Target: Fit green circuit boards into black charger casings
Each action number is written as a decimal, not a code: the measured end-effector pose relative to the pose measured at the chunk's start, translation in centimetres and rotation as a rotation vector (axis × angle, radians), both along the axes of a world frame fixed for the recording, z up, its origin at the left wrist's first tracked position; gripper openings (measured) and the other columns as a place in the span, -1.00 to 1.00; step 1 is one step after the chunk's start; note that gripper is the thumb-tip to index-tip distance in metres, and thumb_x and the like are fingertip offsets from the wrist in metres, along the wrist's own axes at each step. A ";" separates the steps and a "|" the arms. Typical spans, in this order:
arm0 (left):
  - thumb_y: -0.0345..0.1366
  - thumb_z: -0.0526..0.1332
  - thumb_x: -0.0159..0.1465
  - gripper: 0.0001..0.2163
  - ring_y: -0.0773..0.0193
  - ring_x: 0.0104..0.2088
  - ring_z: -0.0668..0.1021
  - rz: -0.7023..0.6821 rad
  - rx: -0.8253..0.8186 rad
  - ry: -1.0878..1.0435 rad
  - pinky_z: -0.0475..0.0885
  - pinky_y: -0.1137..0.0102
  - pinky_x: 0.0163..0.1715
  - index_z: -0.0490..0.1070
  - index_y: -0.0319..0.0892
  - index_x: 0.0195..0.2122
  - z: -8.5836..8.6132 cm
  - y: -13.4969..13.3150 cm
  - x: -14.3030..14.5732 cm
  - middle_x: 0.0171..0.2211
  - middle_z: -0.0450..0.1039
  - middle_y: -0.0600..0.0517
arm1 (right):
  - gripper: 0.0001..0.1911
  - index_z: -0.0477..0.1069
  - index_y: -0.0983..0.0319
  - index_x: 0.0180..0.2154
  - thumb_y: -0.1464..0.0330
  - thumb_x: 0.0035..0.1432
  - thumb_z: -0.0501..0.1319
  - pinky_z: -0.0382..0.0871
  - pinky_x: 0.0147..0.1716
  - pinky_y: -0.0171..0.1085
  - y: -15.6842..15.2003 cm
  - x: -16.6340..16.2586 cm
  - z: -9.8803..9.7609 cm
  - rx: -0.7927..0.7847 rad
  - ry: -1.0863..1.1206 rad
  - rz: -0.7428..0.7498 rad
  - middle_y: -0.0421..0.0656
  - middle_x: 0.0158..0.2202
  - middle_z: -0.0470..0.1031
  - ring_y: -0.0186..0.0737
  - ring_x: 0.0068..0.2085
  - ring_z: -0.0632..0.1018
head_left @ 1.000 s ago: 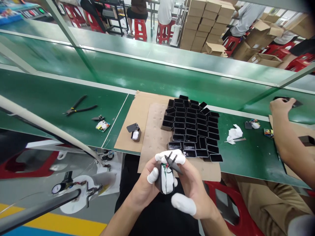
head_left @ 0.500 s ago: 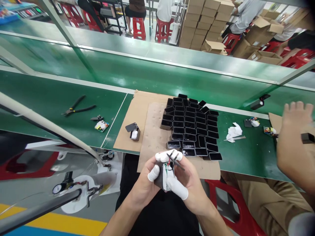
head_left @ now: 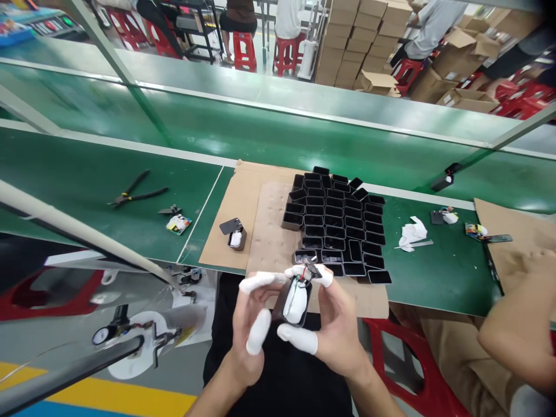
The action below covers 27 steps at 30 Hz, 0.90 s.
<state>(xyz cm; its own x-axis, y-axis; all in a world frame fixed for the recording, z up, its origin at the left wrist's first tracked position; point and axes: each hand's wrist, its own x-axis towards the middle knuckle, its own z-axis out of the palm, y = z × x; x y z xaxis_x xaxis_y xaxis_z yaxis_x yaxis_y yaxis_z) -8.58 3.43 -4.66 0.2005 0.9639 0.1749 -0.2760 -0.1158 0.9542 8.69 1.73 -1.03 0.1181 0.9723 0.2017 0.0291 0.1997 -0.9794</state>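
My right hand (head_left: 336,330) grips a small black plastic case (head_left: 280,302), its white-covered thumb below and its fingers at the far side. A white-wrapped part (head_left: 296,304) with thin wires sits inside the tilted case. At the case's top end, a dark lid piece (head_left: 311,268) stands out on red and other wires. My left hand (head_left: 249,333) is open at the left of the case, thumb apart from it; its white-covered fingers reach toward the far side, and whether they touch is unclear. Just beyond lie rows of open black cases (head_left: 334,220) on cardboard.
On the cardboard sheet (head_left: 221,237) stands one filled case (head_left: 237,238) with its lid tipped aside. Pliers (head_left: 138,190) and a circuit board (head_left: 178,223) lie at left. White scraps (head_left: 413,233) lie at right, near a co-worker's arm (head_left: 521,313). A slanted pole (head_left: 87,231) crosses the left side.
My left hand has loosened from the case and moved left, its thumb now apart. The white-wrapped part sits lower inside the case. The co-worker's raised hand has come down.
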 end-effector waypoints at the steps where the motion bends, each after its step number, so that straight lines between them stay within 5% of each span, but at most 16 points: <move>1: -0.16 0.31 0.57 -0.58 -0.12 0.20 0.68 0.045 0.168 0.090 0.70 0.01 0.18 0.45 -0.06 0.41 -0.6 0.0 -0.4 0.22 0.55 -0.23 | -0.20 0.57 -0.11 0.30 0.29 0.08 0.73 0.46 0.37 0.12 0.0 -0.2 -0.1 -0.027 0.029 -0.011 -0.14 0.20 0.62 0.13 0.24 0.60; 4: -0.49 0.47 0.37 -0.38 -0.07 0.17 0.71 0.207 0.550 0.381 0.74 0.13 0.11 0.44 -0.19 0.45 -1.6 0.1 -1.1 0.19 0.57 -0.26 | -0.23 0.58 -0.13 0.27 0.34 0.09 0.73 0.52 0.35 0.03 0.1 -1.0 -0.3 -0.105 0.143 -0.012 -0.19 0.22 0.65 0.07 0.26 0.63; 8: -0.63 0.48 0.31 -0.33 0.06 0.03 0.75 0.375 0.734 0.501 0.76 0.30 -0.08 0.46 -0.27 0.44 -1.2 0.3 -0.9 0.06 0.64 -0.20 | -0.27 0.60 -0.08 0.28 0.37 0.13 0.71 0.54 0.39 -0.01 0.0 -1.9 -0.4 -0.137 0.236 0.021 -0.17 0.24 0.68 0.05 0.29 0.65; 13: -0.59 0.50 0.32 -0.37 -0.05 0.06 0.76 0.403 0.753 0.539 0.78 0.14 0.01 0.49 -0.24 0.42 -0.3 0.3 -0.6 -0.01 0.67 -0.18 | -0.29 0.64 0.00 0.27 0.35 0.12 0.72 0.60 0.35 0.01 0.0 -1.4 0.2 -0.155 0.245 0.010 -0.09 0.26 0.69 0.09 0.27 0.67; 21: -0.54 0.52 0.30 -0.39 -0.08 -0.04 0.81 0.376 0.739 0.520 0.79 0.21 -0.18 0.53 -0.08 0.35 -0.1 0.5 -0.9 -0.07 0.70 -0.12 | -0.47 0.75 0.04 0.06 0.23 0.07 0.76 0.58 0.38 0.08 0.4 -0.6 1.0 -0.213 0.356 0.069 -0.08 0.14 0.74 0.12 0.21 0.70; 25: -0.56 0.52 0.27 -0.43 0.00 -0.13 0.80 0.341 0.700 0.512 0.76 0.29 -0.24 0.56 -0.13 0.29 0.5 0.5 -0.9 -0.11 0.69 -0.11 | -0.34 0.72 -0.03 0.16 0.26 0.03 0.78 0.55 0.40 0.06 0.3 0.1 0.0 -0.214 0.367 0.097 -0.11 0.19 0.73 0.09 0.24 0.69; 27: -0.58 0.51 0.26 -0.43 0.02 -0.14 0.79 0.318 0.651 0.503 0.75 0.29 -0.23 0.56 -0.12 0.28 0.6 0.3 -1.0 -0.10 0.68 -0.10 | -0.42 0.69 -0.03 0.21 0.19 0.19 0.69 0.53 0.42 0.08 0.2 0.6 -0.5 -0.204 0.372 0.136 -0.08 0.23 0.71 0.09 0.27 0.68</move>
